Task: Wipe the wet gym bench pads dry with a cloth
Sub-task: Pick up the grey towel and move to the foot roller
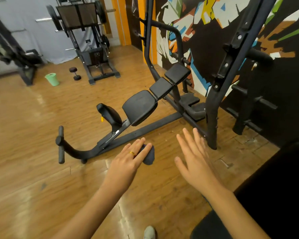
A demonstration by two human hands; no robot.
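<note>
While held out over the wood floor (33, 144), left hand (126, 161): curled round a bunched dark cloth (149, 156), ring on one finger, at 6 o'clock.
Right hand (195, 161): flat, fingers spread, holding nothing, just beside the cloth at 5 o'clock.
Bench pads (140, 107): black, in a row, centre toward 1 o'clock, apart from the cloth.
Green bucket (52, 79): upright at 10 o'clock.
</note>
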